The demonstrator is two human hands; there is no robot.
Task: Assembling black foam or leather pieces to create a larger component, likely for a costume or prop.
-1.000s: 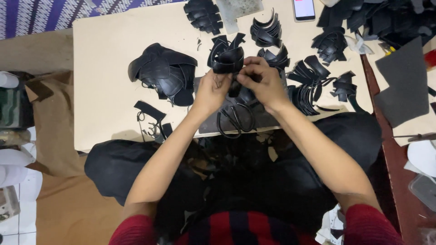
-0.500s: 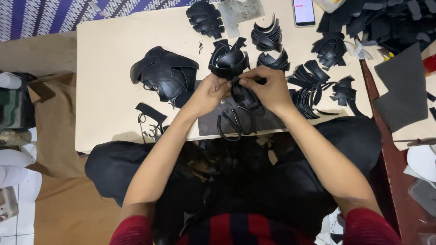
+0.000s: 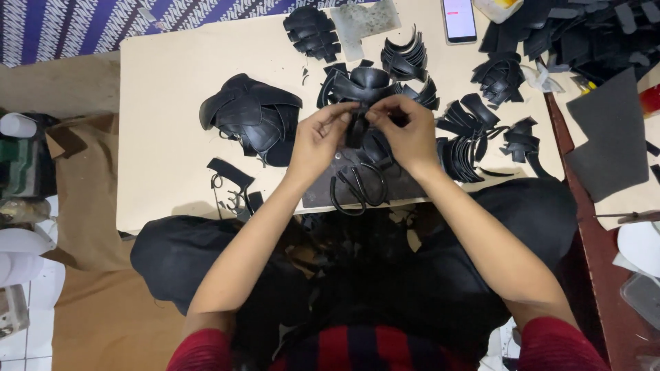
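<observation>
My left hand (image 3: 317, 137) and my right hand (image 3: 407, 130) meet over the low pale table (image 3: 165, 137), both pinching the same black leather piece (image 3: 362, 88), a bundle of cut, curved strips that fans out above my fingers. Under my hands lies a dark cutting mat (image 3: 385, 187) with black-handled scissors (image 3: 357, 189) on it. A heap of assembled black leather (image 3: 251, 117) sits to the left of my left hand.
Stacks of curved black leather cut-outs (image 3: 467, 137) lie right of my hands and at the table's far side (image 3: 313, 31). A phone (image 3: 458, 17) rests at the far edge. Dark sheet material (image 3: 605, 137) covers the right side. Small scraps (image 3: 230, 185) lie near the front edge.
Both hands have lifted the leather piece slightly and drawn closer together around its lower part; the fingers have shifted their pinch.
</observation>
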